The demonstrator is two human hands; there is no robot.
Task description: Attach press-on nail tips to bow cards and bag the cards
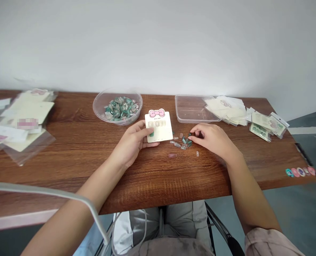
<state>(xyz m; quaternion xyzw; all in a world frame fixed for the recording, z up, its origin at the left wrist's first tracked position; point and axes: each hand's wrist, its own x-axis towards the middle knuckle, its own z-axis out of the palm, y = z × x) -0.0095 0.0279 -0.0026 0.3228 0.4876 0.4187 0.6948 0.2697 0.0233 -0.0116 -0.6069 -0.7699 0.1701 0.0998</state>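
My left hand [132,140] holds a white card with a pink bow top [165,133], its thumb pressed near a green false nail on the card's lower left. A row of pale false nails sits across the card. My right hand [211,139] hovers at the right of a scatter of loose false nails [180,142] in green, pink and transparent tones. Its fingertips curl down at a dark green nail, and they hide whether anything is pinched.
A glass bowl [99,106] of green nails and a transparent plastic tray [192,108] stand at the back of the wooden table [152,181]. Stacks of cards and packets lie at both sides. A pale cable [54,192] crosses the near left.
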